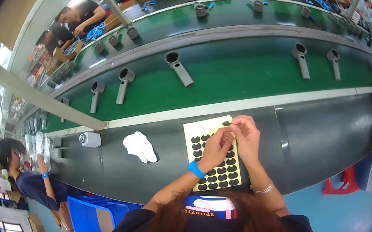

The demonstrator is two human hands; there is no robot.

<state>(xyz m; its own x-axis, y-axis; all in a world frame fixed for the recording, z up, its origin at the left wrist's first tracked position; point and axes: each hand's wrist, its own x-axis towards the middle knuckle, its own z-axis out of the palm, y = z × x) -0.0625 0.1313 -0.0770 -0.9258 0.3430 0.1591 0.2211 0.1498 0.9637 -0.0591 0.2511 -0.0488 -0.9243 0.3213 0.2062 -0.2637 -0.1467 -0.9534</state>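
A pale yellow sheet with rows of black rounded stickers lies on the dark worktop in front of me. My right hand pinches the sheet's far right corner, beside a single black sticker. Close against it, my left hand hovers over the sheet with fingers curled together. Its fingertips meet near the right thumb, and whatever they hold is hidden. Part of the sticker rows is covered by my left hand and wrist.
A crumpled white cloth and a white bottle stand to the left. Beyond a pale rail, grey handheld fan-like housings rest on the green conveyor belt. A blue crate is at lower left, a red stool at right. Co-workers sit around.
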